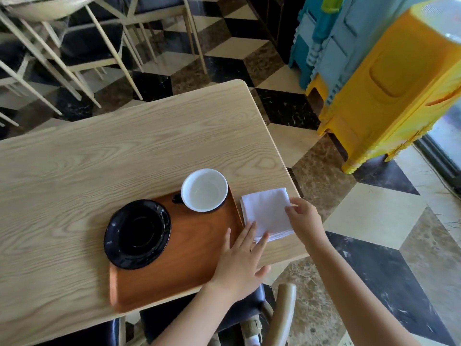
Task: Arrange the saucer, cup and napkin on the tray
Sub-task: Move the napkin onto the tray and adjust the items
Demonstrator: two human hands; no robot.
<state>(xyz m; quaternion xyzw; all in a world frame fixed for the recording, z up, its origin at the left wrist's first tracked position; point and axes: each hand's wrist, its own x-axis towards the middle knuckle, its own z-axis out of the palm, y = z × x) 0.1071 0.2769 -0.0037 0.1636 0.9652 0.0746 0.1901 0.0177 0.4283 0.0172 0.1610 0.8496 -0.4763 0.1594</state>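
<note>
Both hands' fingers point(252, 236) on napkin point(267, 211)

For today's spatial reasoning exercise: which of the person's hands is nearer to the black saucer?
Left. The left hand lies flat on the tray, just right of the saucer; the right hand is farther right, off the tray, touching the napkin.

Tray point(199, 260) mid + near-right bare, free to pass. Saucer point(137, 234) blocks tray's left side, cup point(204, 190) its far-right corner. Table point(99, 158) far and left: wide open.
</note>
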